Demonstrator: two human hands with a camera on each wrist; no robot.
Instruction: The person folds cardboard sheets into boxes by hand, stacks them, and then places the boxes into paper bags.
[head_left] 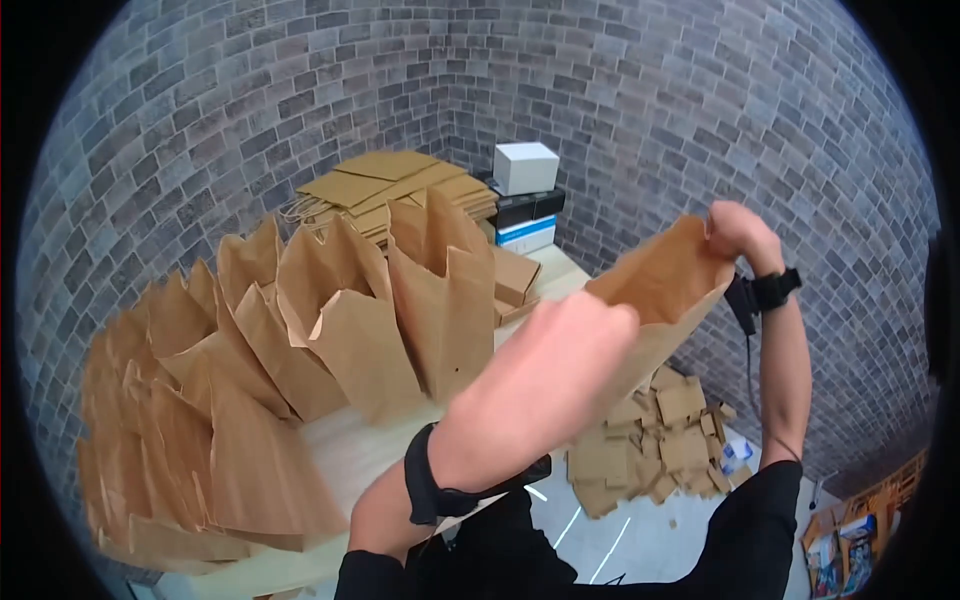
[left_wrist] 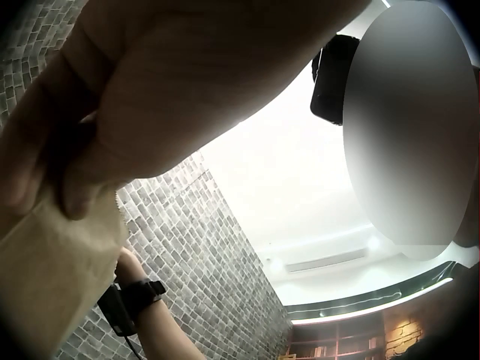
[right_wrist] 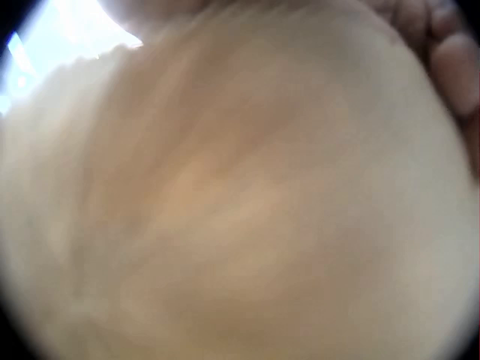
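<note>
A brown paper bag [head_left: 665, 275] is held in the air at the right, its mouth spread and facing up. The left hand [head_left: 540, 365] grips its near-left rim; in the left wrist view, thumb and fingers of the left hand [left_wrist: 112, 120] pinch the bag's edge [left_wrist: 64, 262]. At the far right corner of the rim, the right hand [head_left: 742, 235] holds on with curled fingers. Blurred paper of the bag [right_wrist: 225, 195] fills most of the right wrist view, with fingers [right_wrist: 456, 71] at its upper right edge. The bag's bottom is hidden behind the left forearm.
Several opened paper bags [head_left: 440, 310] stand crowded on the table [head_left: 350, 450] at the left. Behind them lie a stack of flat bags [head_left: 385, 180], a cardboard box [head_left: 515, 275] and a white box [head_left: 526, 168] on other boxes. Cardboard pieces [head_left: 605, 458] cover the floor at the right.
</note>
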